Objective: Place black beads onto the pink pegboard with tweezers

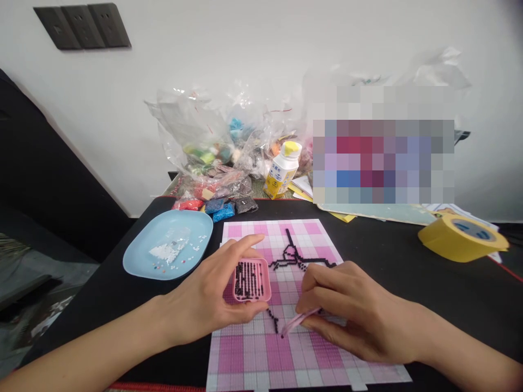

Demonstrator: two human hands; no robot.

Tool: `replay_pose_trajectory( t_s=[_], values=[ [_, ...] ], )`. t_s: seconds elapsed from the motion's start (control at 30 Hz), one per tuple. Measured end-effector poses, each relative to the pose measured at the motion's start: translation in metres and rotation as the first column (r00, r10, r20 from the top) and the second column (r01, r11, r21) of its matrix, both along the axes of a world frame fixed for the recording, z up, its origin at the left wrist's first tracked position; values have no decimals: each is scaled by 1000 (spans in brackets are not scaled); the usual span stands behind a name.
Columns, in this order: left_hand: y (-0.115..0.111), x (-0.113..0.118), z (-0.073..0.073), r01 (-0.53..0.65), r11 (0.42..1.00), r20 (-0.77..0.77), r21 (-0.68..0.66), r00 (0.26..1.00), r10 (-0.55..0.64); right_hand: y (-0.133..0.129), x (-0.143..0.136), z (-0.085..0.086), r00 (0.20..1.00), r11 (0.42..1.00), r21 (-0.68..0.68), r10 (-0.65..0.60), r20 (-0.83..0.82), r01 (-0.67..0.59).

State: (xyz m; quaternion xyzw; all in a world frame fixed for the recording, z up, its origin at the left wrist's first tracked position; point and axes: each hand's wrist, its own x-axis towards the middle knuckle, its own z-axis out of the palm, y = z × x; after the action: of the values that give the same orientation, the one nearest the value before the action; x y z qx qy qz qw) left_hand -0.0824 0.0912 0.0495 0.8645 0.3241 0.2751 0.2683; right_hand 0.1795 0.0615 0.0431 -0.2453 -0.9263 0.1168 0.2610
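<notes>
From where I stand, the biggest thing by the two hands is the black table (379, 245), stretching out under and around them. Beyond them, against the wall, slump the clear plastic bags (192, 125), with a blurred patch off to their right that I can't make out. Under both hands lies the checkered board (229, 354), pink and white. Past the left forearm sits the blue plate (141, 247), holding a little clear packet (171, 245) and some loose bits. The yellow tape roll (449, 239) rests out beyond the right hand, on its outer side, and the bottle (281, 171) with its yellow cap stands beyond both hands, near the bags. The left hand (212, 288) has thumb and fingers clamped on the sides of the pink tray (267, 280), holding it over the board, rows of black beads inside. Just across from it, the right hand (359, 313) pinches the pale pink tweezers (292, 325), their tips down by a single dark bead (281, 336) on the board. The black bead pattern (287, 238) runs beyond the right hand's fingers, and a short bead line (275, 321) lies between the hands.
</notes>
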Motion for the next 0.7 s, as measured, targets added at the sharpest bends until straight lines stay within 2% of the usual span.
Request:
replay_pose_trajectory(
  t_s=[0.27, 0.7],
  values=[
    [0, 0, 0, -17, 1000, -14, -3, 1000, 17, 2, 3, 7, 994, 1000, 21, -22, 108, 20],
    [1, -1, -1, 17, 1000, 8, 2, 1000, -17, 2, 2, 5, 997, 999, 24, -45, 55, 43]
  ],
)
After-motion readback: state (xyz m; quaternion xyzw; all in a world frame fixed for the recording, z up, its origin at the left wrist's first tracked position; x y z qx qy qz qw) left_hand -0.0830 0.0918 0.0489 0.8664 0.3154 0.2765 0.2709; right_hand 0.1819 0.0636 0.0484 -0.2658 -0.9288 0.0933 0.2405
